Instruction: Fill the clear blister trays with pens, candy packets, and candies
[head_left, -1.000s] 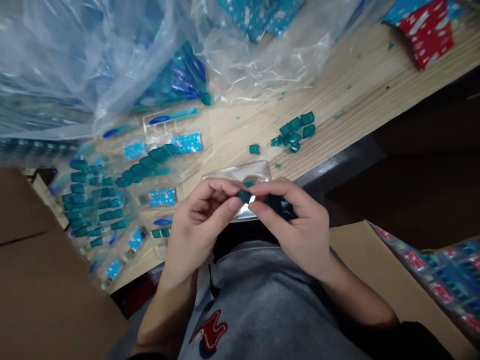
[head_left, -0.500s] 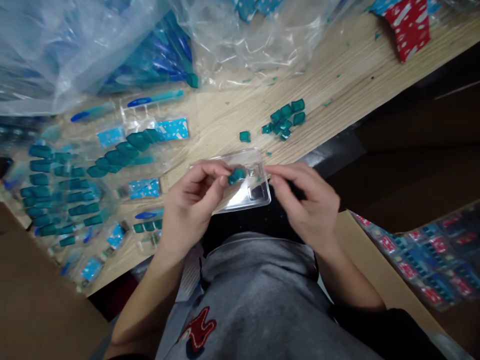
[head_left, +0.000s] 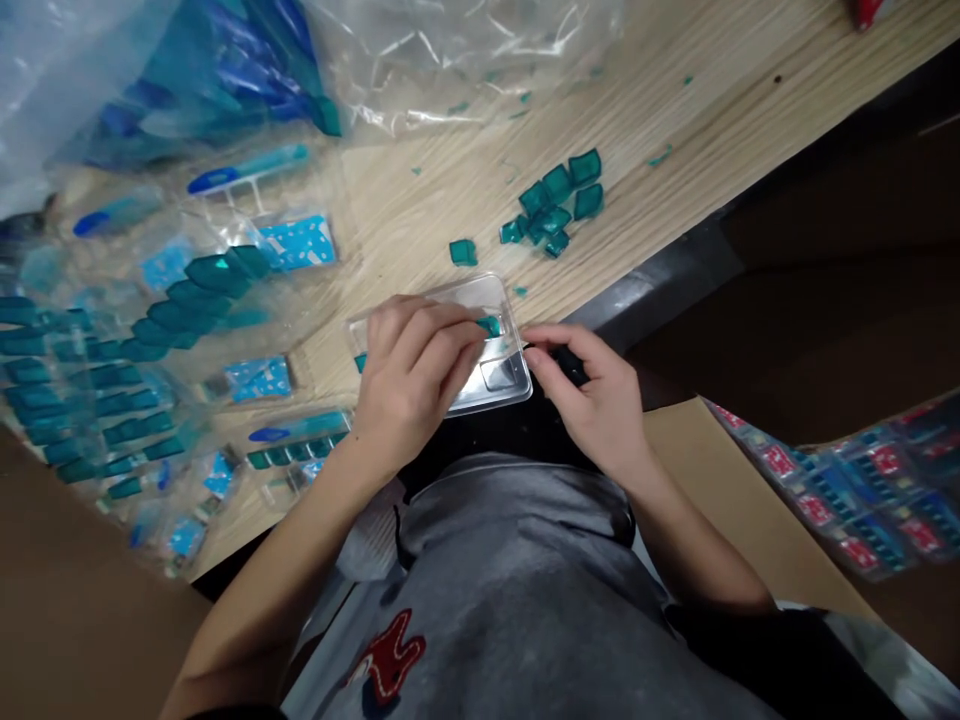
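A clear plastic blister tray (head_left: pixel 471 404) is tilted in front of my body at the table's edge. My left hand (head_left: pixel 416 372) reaches over it, fingers closed on a small teal translucent plastic piece (head_left: pixel 491 326) at an upper right recess. Much of that piece is hidden by the fingertips. At the tray's right edge, my right hand (head_left: pixel 592 395) pinches the rim between thumb and forefinger. Another bit of teal (head_left: pixel 361 362) shows at the tray's left side, partly covered by my left hand.
Loose teal pieces (head_left: pixel 556 184) lie in a pile beyond the tray, with a single teal piece (head_left: pixel 463 252) nearer. Filled blister packs (head_left: pixel 259 380) crowd the left side. Plastic bags (head_left: pixel 465 60) are at the back. A cardboard box (head_left: pixel 686 460) with red-and-teal packs (head_left: pixel 847 500) stands right.
My left hand has moved the teal piece right and down to the tray's recess, its fingers now covering more of the tray. My right hand has closed in on the rim. The view has shifted.
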